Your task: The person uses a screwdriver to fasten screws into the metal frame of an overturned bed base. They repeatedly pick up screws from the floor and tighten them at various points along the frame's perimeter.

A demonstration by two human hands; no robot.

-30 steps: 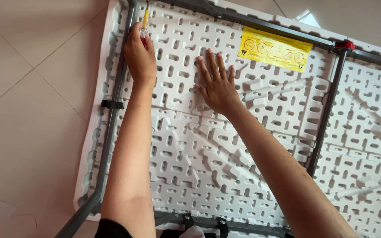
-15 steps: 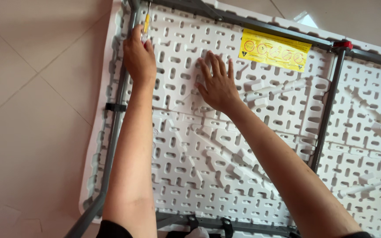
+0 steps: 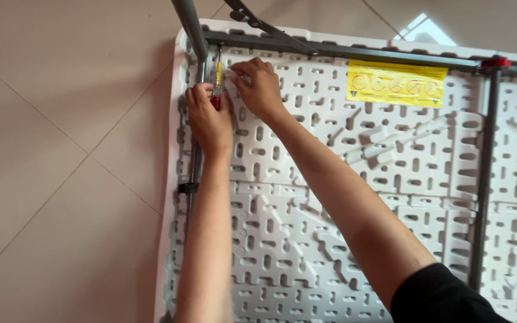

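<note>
The left hand (image 3: 207,119) is closed around a screwdriver (image 3: 217,84) with a red and yellow handle, its shaft pointing up toward the corner of the grey frame (image 3: 342,51). The right hand (image 3: 259,87) sits just beside it, fingers pinched together at the tip area; what they pinch is too small to tell. Both hands work on the upturned white table (image 3: 330,209), inside the frame's left corner. A yellow label (image 3: 396,84) lies under the frame's top bar, well right of the hands. A tiled floor (image 3: 61,149) lies outside the frame.
</note>
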